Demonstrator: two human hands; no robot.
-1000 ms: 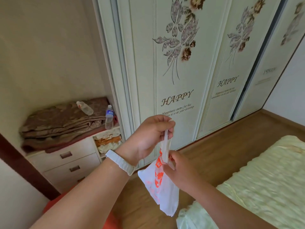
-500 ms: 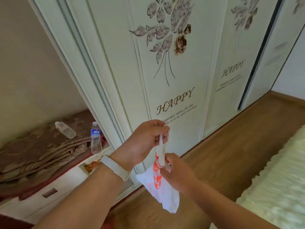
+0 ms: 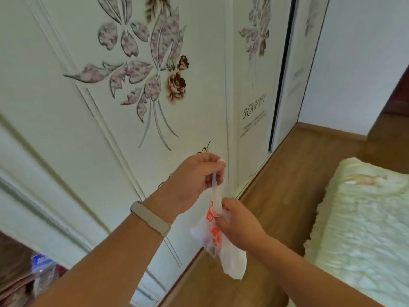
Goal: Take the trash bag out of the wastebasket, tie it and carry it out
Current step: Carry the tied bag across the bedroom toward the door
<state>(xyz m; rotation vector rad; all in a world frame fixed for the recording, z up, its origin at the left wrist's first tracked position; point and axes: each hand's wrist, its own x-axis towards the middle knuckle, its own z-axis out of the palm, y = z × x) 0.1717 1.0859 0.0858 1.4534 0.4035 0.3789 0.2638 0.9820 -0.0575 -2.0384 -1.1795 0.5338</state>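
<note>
Tying stage: small white plastic trash bag with orange print (image 3: 218, 242) hangs between your hands, above the wooden floor (image 3: 285, 196).
Left hand (image 3: 194, 180) and right hand (image 3: 239, 224) fingers pinch its twisted handle; overstretching likely tears the thin film.

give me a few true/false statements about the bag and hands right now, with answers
1. The left hand pinches the top of a stretched handle strip of the trash bag. True.
2. The bag rests on the bed. False: it hangs in the air over the wooden floor, beside the bed.
3. The right hand grips the bag lower down, below the left hand. True.
4. The bag is plain black. False: it is white with orange print.
5. A pale band sits on the right wrist. False: it is on the left wrist.
</note>
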